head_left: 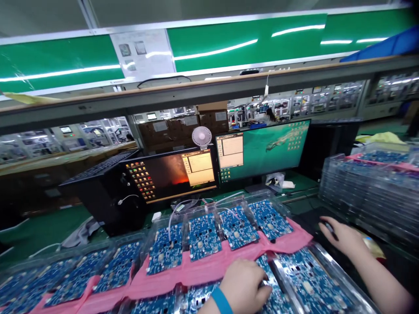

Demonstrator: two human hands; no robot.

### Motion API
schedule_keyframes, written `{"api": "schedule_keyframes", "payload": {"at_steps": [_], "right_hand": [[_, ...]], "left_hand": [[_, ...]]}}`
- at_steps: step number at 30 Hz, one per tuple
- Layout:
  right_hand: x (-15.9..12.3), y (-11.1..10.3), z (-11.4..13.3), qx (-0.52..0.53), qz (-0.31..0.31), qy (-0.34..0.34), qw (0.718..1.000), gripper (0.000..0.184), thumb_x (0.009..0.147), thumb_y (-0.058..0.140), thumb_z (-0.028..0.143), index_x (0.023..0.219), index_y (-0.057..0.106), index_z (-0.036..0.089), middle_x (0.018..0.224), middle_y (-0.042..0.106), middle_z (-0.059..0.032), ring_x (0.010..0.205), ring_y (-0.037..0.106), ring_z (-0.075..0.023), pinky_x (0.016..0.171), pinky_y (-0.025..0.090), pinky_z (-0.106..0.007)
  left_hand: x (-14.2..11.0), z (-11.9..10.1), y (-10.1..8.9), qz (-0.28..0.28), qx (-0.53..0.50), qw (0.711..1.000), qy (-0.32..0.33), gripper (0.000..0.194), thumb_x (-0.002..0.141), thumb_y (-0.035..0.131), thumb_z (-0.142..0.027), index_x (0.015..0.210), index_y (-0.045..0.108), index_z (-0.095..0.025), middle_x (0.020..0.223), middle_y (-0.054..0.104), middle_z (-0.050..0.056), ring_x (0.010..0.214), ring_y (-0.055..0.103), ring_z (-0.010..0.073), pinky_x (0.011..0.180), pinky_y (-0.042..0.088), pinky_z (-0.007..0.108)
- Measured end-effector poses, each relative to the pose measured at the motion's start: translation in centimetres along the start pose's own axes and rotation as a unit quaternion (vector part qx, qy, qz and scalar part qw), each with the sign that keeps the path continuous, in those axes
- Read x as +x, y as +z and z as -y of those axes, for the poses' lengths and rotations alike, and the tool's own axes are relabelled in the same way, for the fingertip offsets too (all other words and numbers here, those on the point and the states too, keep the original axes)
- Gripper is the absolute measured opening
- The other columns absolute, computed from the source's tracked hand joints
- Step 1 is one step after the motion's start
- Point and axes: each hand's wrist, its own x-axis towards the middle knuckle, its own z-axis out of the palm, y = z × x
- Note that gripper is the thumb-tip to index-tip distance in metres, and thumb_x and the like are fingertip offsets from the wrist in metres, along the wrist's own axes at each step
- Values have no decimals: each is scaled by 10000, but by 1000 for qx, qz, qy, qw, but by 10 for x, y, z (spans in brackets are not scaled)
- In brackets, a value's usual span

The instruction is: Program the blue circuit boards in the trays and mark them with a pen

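Observation:
My left hand, with a blue band round its wrist, is over the front row of blue circuit boards. Its fingers curl downward, and what they hold or press on is hidden behind the hand. To the right, my right hand rests over a dark computer mouse on a black surface, fingers bent round it. More circuit boards lie in clear plastic trays, with pink sheeting running between the rows.
Two monitors stand behind the trays, a small fan above them. A black computer case is at left. Stacked clear trays rise at right. White cables cross the boards, and a shelf beam spans overhead.

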Motion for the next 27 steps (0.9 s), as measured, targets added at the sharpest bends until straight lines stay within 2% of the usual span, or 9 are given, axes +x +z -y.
{"api": "schedule_keyframes", "payload": {"at_steps": [3,5,11,16,21,27], "right_hand": [[-26,12,-12,-10,46,-85,995,444,778,374,472,1068,524,171,958,618,-86,859,584,-232,723,470,-345],[-34,19,-16,-5,49,-104,993,447,791,363,464,1097,506,170,1018,597,-85,908,567,-227,768,459,-345],[-31,21,-11,-25,62,-107,992,434,798,369,454,1097,519,178,1030,593,-82,918,565,-224,784,459,-352],[-27,20,-7,-26,61,-114,991,428,783,375,452,1041,559,165,962,623,-83,856,590,-236,731,483,-356],[-24,22,-8,-18,53,-107,993,445,779,376,475,1044,551,163,957,623,-84,844,593,-231,720,486,-349],[-26,25,-8,-12,77,-92,993,449,786,366,476,1046,554,161,967,620,-89,867,586,-231,747,474,-357]], "left_hand": [[1,-1,-1,6,1,1000,-1,158,731,520,-357,809,580,-234,767,618,-10,712,564,170,614,413,255],[1,-1,-1,6,0,1000,-2,161,733,517,-362,805,578,-232,765,617,-10,711,563,170,613,414,256],[1,1,1,3,8,1000,-2,170,720,526,-364,790,586,-221,745,617,1,686,561,171,595,412,254],[2,3,6,1,21,1000,6,183,711,528,-375,784,591,-219,736,619,4,668,562,170,575,407,250],[3,1,4,10,37,999,10,186,710,522,-378,735,588,-206,708,617,10,649,563,168,552,398,244],[3,1,2,13,41,999,9,191,710,520,-383,729,586,-205,706,617,11,643,564,168,541,395,244]]}}
